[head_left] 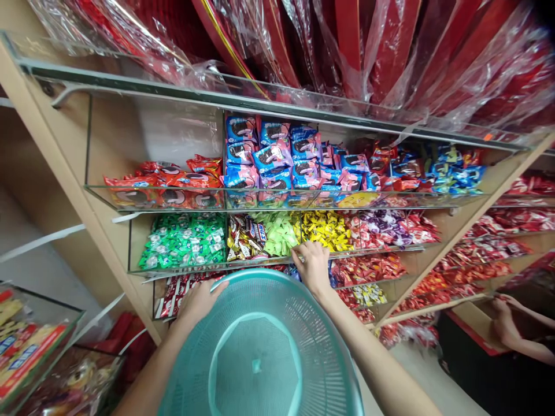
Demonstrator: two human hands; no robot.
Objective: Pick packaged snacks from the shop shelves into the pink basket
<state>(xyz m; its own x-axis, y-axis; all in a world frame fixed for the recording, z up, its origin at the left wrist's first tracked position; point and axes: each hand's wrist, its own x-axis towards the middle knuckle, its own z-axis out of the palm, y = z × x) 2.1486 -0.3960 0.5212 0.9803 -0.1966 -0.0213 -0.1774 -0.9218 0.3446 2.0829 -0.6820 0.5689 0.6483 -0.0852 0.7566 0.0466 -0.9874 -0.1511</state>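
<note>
A teal plastic basket (pixel 255 338) with slotted walls tilts toward me, its bottom in plain view. My left hand (pixel 202 300) holds its rim on the left side, fingers over the edge. Up at the glass front of a candy shelf is my right hand (pixel 313 263), fingers bent and a little apart, with nothing visible in them. Right behind that hand lie yellow-wrapped candies (pixel 327 228), and just left of it are pale green packets (pixel 277 234). Brown-and-gold wrapped sweets (pixel 245 234) and green-wrapped candies (pixel 184 240) fill the sections farther left.
Blue-and-pink cookie packs (pixel 273 155) and red packs (pixel 173 176) stand on the shelf above. Red plastic-wrapped goods (pixel 303 46) hang over a glass ledge (pixel 260 104). Another person's hands (pixel 505 315) are by a cardboard box (pixel 470 323) at right. Boxed snacks (pixel 30 358) stand lower left.
</note>
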